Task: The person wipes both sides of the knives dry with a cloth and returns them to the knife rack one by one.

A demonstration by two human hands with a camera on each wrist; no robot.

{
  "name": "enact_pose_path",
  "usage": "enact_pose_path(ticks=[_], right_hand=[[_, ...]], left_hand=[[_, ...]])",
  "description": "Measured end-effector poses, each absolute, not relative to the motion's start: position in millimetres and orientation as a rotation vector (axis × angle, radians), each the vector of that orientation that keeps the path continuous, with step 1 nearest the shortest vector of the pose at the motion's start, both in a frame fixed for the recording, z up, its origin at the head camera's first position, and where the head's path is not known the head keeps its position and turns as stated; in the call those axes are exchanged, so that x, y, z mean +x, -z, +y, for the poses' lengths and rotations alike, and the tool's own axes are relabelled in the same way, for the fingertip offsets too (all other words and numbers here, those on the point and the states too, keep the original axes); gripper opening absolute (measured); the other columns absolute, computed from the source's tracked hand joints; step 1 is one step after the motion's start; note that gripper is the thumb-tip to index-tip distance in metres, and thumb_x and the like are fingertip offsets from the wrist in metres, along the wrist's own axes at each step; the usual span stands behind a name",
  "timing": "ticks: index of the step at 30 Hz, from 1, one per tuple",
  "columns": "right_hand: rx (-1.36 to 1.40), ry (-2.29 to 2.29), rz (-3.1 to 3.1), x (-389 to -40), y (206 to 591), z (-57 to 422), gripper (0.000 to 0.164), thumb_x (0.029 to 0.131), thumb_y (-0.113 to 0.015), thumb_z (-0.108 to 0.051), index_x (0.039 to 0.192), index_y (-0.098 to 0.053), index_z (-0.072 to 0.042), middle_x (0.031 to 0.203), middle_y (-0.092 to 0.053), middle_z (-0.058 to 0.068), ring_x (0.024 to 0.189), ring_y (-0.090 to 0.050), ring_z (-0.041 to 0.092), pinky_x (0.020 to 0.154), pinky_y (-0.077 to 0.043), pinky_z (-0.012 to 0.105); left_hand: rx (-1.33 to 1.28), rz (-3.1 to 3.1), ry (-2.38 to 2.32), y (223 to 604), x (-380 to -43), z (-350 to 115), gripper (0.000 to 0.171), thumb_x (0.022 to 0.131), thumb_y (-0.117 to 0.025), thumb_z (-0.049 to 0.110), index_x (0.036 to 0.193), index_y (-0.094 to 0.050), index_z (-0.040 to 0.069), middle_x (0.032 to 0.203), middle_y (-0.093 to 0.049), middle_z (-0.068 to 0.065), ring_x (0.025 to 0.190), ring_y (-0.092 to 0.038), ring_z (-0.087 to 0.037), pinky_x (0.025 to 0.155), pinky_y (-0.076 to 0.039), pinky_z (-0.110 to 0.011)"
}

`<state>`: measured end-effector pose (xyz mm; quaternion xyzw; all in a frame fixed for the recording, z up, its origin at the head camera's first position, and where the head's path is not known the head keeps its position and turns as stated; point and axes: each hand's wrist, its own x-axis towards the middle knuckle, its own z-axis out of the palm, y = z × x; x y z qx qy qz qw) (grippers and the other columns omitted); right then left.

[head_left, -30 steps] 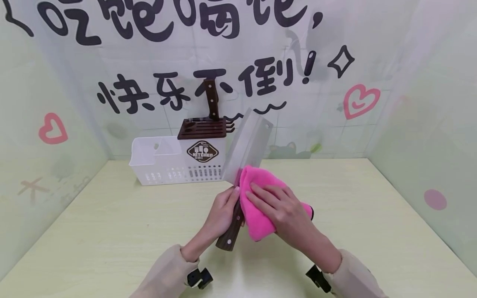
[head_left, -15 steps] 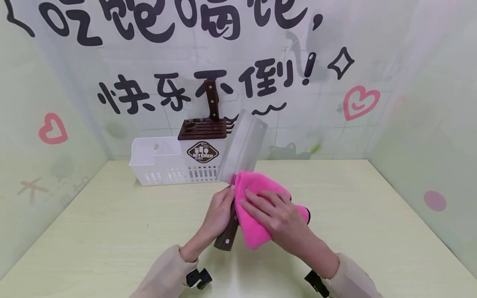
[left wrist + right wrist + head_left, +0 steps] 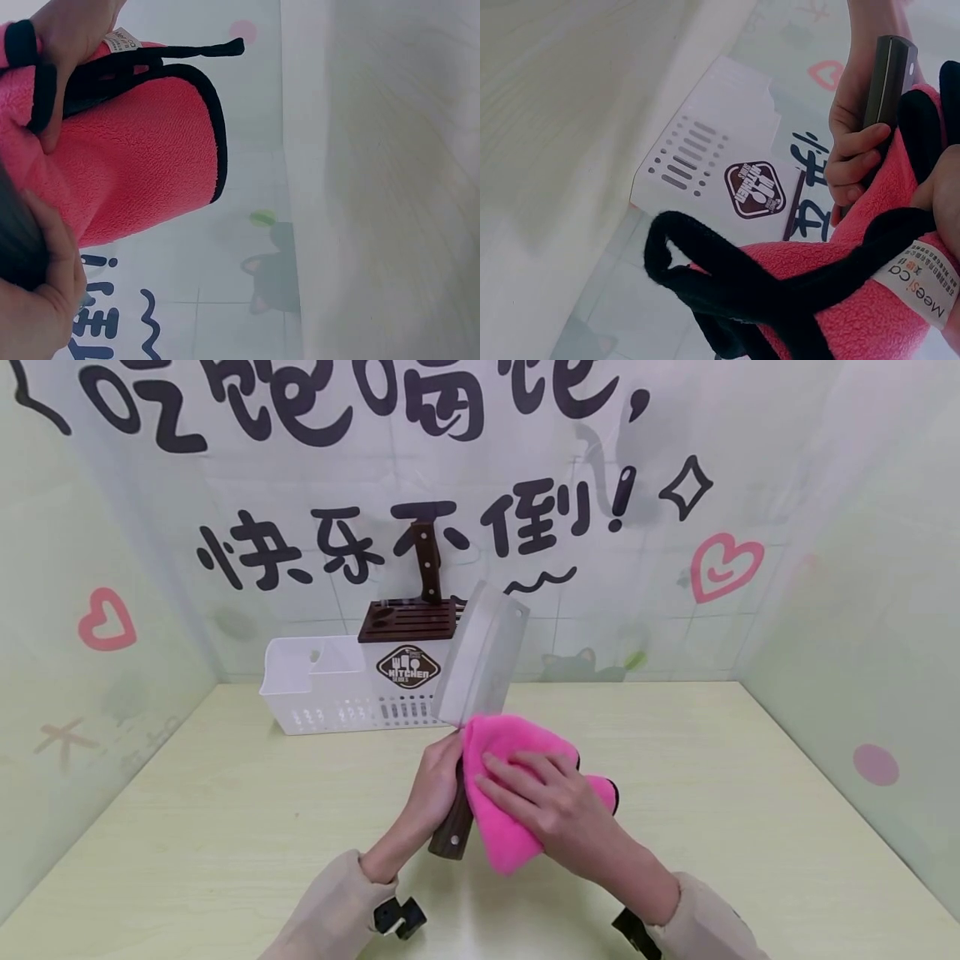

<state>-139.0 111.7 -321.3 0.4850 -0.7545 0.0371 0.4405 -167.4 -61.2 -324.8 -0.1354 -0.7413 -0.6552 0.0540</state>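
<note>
My left hand grips the dark wooden handle of a cleaver, held tilted above the table with its broad blade pointing up and away. Folded around the upper handle is a pink towel with black edging, and my right hand holds it there. The towel hides the junction of blade and handle in the head view. The right wrist view shows my left fingers curled round the handle, with the towel's white label near my right hand.
A white perforated basket stands at the back of the pale table. Attached to its right is a knife holder with a brown slotted top, from which a knife handle sticks up. Printed sheeting covers the walls.
Both hands, the cleaver and the towel have shifted slightly left. The towel has slid a little lower toward the handle, leaving more of the blade in sight.
</note>
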Motion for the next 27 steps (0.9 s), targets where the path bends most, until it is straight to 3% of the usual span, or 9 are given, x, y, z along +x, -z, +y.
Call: enact_pose_path(ticks=[14, 27], right_hand=[[1.298, -0.052, -1.824, -130, 321, 109, 0.036, 0.096, -0.031, -0.012, 0.110, -0.064, -0.012, 0.114, -0.060, 0.004, 0.096, -0.055, 0.023, 0.082, -0.044, 0.036], [1.357, 0.020, -1.767, -124, 324, 104, 0.036, 0.094, -0.032, -0.008, 0.110, -0.064, -0.015, 0.111, -0.061, 0.003, 0.095, -0.057, 0.021, 0.081, -0.045, 0.035]], left_hand=[[-0.359, -2.187, 2.060, 323, -171, -62, 0.038, 0.097, -0.035, 0.019, 0.086, -0.058, -0.010, 0.066, -0.051, -0.002, 0.060, -0.047, -0.007, 0.056, -0.043, -0.020], [-0.354, -2.074, 2.199, 323, -176, -65, 0.035, 0.095, -0.042, 0.018, 0.086, -0.057, -0.012, 0.065, -0.056, 0.000, 0.057, -0.052, -0.007, 0.054, -0.044, -0.020]])
